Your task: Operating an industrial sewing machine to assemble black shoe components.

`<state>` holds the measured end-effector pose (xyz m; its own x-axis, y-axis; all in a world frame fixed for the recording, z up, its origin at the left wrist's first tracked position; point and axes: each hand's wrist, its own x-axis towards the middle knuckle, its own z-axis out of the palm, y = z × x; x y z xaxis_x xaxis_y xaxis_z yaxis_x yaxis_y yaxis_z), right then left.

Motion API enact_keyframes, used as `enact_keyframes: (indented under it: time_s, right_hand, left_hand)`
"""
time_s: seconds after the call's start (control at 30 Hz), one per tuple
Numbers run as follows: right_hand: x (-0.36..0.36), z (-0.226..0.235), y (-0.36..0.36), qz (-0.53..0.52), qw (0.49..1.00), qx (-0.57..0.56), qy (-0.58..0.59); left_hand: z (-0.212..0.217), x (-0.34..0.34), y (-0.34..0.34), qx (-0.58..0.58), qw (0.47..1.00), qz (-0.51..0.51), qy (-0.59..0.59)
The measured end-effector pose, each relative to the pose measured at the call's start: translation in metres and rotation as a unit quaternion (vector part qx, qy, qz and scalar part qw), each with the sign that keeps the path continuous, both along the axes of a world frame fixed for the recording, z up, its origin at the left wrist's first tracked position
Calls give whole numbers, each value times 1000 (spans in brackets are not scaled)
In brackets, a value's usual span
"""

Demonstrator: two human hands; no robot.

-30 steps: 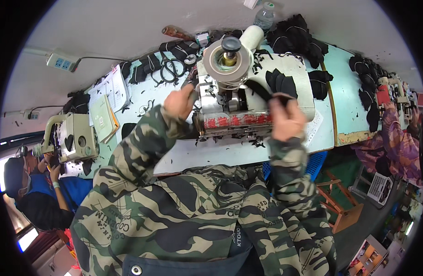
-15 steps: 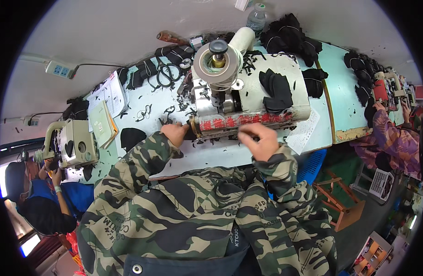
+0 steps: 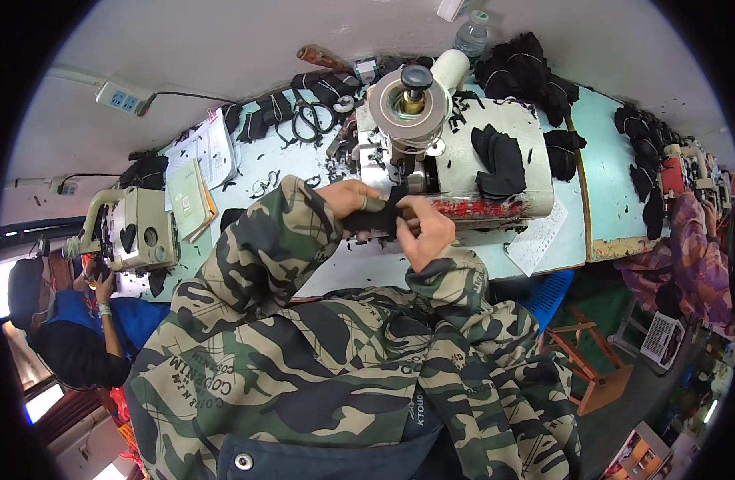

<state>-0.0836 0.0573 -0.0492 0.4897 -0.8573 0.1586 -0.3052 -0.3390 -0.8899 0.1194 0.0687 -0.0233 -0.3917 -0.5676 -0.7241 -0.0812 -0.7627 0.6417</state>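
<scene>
Left hand (image 3: pixel 353 200) and right hand (image 3: pixel 427 232) pinch black cloth (image 3: pixel 375 220) at the sewing machine (image 3: pixel 457 138), where I'd keep the fabric flat and even.

Your jacket (image 3: pixel 327 360) is camouflage-patterned in green, tan and black; the cloth (image 3: pixel 367 221) you hold is black. The sewing machine (image 3: pixel 455 160) is off-white with red along its front, the desk (image 3: pixel 259 160) pale blue-green. Black bundles (image 3: pixel 275 108) line the desk's far edge. Near its right end, a co-worker's sleeve (image 3: pixel 687 232) looks purple, perhaps patterned.
</scene>
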Motion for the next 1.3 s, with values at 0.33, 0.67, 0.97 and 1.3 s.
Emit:
enact_keyframes:
  time_s: [0.33,0.67,0.97,1.3]
  right_hand:
    - [17,-9,-1,73,868,420,-254]
    - [-19,1,-35,1,989,139,48]
    - [-90,39,-95,-192,929,-285,139]
    - [-57,23,-22,3,999,-37,39]
  left_hand:
    - [-21,21,-44,-67,995,-6,-77]
    - [-7,-29,-25,-51,982,113,-146]
    - [-95,47,40,-341,737,-233,-535]
    - [-101,39,61,-412,664,-278,-559]
